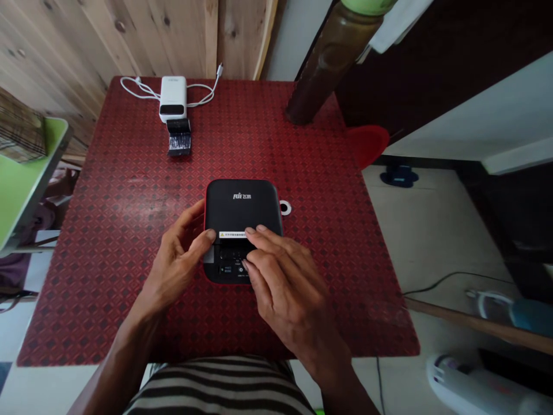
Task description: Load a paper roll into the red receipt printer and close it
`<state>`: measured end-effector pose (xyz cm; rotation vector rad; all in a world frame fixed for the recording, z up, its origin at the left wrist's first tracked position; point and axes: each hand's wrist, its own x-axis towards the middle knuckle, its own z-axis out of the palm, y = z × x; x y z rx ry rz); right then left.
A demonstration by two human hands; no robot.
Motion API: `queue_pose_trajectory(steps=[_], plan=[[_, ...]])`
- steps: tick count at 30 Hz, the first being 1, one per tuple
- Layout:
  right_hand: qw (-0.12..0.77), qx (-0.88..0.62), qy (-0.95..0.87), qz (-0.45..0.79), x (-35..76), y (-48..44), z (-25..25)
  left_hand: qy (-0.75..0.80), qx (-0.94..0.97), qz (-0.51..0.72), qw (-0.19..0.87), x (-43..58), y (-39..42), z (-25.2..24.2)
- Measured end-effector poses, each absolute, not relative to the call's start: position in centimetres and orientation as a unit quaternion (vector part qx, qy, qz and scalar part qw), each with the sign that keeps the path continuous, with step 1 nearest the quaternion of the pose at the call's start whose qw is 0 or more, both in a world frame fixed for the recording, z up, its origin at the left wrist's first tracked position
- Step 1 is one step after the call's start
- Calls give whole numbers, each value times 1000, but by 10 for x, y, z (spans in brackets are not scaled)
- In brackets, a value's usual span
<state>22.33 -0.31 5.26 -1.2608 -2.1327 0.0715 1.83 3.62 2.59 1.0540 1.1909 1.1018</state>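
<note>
A black box-shaped device (242, 207) with a white logo and red lower edge sits in the middle of the red patterned table (129, 230). My left hand (179, 259) holds its left side, thumb on the top near a white label strip. My right hand (280, 282) lies over the front right part, fingers pressed on the control panel and slot. A small white ring (285, 207) lies by the device's right edge.
A white power bank (173, 98) with a white cable (138, 87) and a small black item (178, 137) lie at the table's far side. A brown post (328, 63) stands at the far right corner. A green stool (26, 178) is left; appliances lie on the floor right.
</note>
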Motion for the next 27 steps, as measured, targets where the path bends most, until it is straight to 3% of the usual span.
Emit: queue_pose_trajectory(steps=[9, 19, 27], plan=[[342, -486, -802, 56, 223, 0, 54, 526, 445, 469, 553, 21, 35, 23], [467, -550, -689, 67, 245, -37, 26, 524, 429, 466, 570, 13, 2, 15], [417, -593, -681, 107, 244, -61, -4, 533, 427, 457, 570, 13, -2, 17]])
